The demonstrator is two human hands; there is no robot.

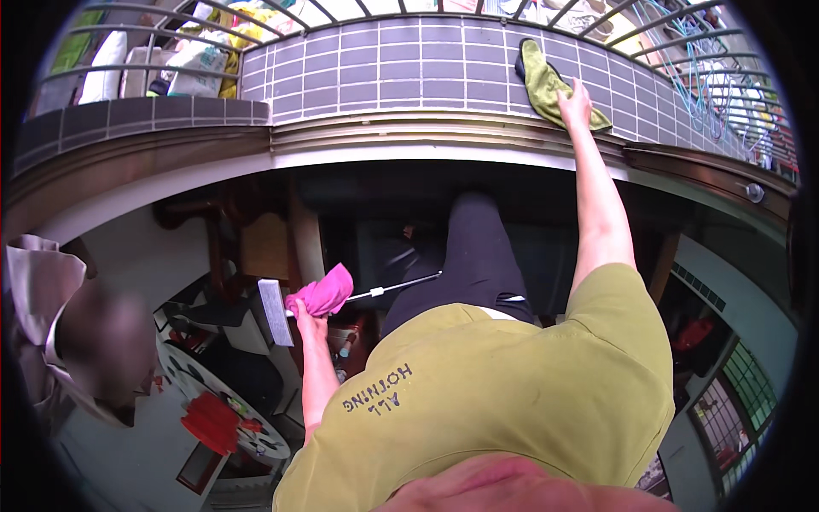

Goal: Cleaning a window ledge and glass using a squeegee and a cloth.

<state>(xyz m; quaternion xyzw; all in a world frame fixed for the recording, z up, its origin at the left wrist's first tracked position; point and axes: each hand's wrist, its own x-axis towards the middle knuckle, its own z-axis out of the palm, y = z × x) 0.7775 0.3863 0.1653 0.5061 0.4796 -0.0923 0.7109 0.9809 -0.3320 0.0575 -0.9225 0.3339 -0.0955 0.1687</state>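
One green cloth (539, 78) lay on tiles (384, 68), slanting far-left to near-right | right grip (576, 104) touched its right edge, closure unclear | left grip (309, 321) clasped pink cloth (326, 292), squeegee (275, 312)

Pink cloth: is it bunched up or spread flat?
Bunched up: the pink cloth is gathered into creased folds at the left grip, with one loose corner sticking out, rather than lying flat.

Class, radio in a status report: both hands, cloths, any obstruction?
Right hand on green cloth, over tiled ledge. Left hand holding pink cloth and long-handled tool. Metal railing bounds ledge's far side.
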